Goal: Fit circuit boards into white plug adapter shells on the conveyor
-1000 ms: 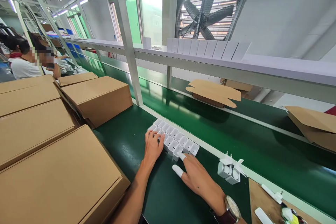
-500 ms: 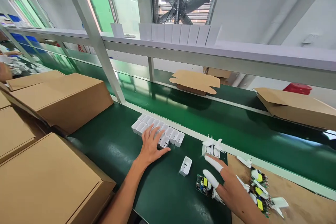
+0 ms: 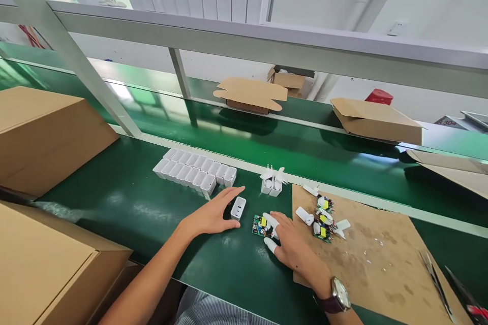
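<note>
My left hand (image 3: 215, 212) is open, its fingers and thumb spread on either side of a single white charger housing (image 3: 238, 208) with slots in its end. A gap still shows between hand and housing. My right hand (image 3: 287, 238), with white finger cots on thumb and forefinger, closes around the right end of a small circuit board (image 3: 260, 224) with a yellow part. That end of the board is hidden by the fingers. Beyond my left hand, rows of white housings (image 3: 186, 168) stand together. Two more housings (image 3: 271, 186) with white pieces sticking out are behind my right hand.
Several circuit boards with white parts (image 3: 324, 218) lie on a brown board (image 3: 366, 254) at the right. Tweezers (image 3: 434, 282) and a red-handled tool (image 3: 476, 310) are at its far right. Cardboard boxes (image 3: 46, 259) stand on the left. Behind runs a green conveyor (image 3: 213, 127).
My left hand has left the rows of housings and moved beside the single one. My right hand has come down onto the circuit board. The view has turned right and down.
</note>
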{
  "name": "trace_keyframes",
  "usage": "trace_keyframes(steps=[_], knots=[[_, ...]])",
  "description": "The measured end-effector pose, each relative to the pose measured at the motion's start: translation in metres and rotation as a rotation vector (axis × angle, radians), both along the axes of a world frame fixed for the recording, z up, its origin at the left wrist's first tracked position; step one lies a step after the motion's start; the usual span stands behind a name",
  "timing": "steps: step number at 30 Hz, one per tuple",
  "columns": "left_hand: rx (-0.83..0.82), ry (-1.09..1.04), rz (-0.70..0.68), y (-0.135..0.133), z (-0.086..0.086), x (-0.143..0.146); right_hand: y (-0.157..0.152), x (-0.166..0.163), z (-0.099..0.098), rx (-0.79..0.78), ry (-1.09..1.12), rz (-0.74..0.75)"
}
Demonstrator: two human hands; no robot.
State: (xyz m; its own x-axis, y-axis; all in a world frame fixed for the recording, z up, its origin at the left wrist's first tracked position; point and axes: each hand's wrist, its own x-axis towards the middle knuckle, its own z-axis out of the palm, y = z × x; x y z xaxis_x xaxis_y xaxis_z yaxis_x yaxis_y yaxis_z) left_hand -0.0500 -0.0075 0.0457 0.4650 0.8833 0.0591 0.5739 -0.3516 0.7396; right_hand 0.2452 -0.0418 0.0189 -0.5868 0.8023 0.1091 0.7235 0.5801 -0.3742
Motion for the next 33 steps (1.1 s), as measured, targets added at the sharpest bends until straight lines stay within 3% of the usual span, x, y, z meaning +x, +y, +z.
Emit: trace_keyframes(steps=[7, 13, 18, 24, 30, 33], knots=[[-0.082, -0.070, -0.047, 0.022, -0.015, 0.021, -0.009, -0.004, 0.025, -0.009, 0.277, -0.097], [-0.040, -0.173, -0.016, 0.011, -0.029, 0.028, -0.014, -0.007, 0.048, 0.072, 0.369, -0.117], [0.020, -0.246, -0.024, 0.004, -0.037, 0.031, -0.008, -0.022, 0.049, 0.164, 0.322, -0.120], [0.090, -0.110, 0.142, 0.004, -0.041, 0.036, -0.003, -0.025, 0.041, 0.206, 0.323, -0.188], [-0.101, -0.095, -0.016, 0.003, -0.030, 0.028, -0.006, -0.020, 0.042, 0.154, 0.343, -0.262], [-0.079, -0.089, -0.056, 0.003, -0.028, 0.030, -0.009, -0.023, 0.043, 0.161, 0.378, -0.231]])
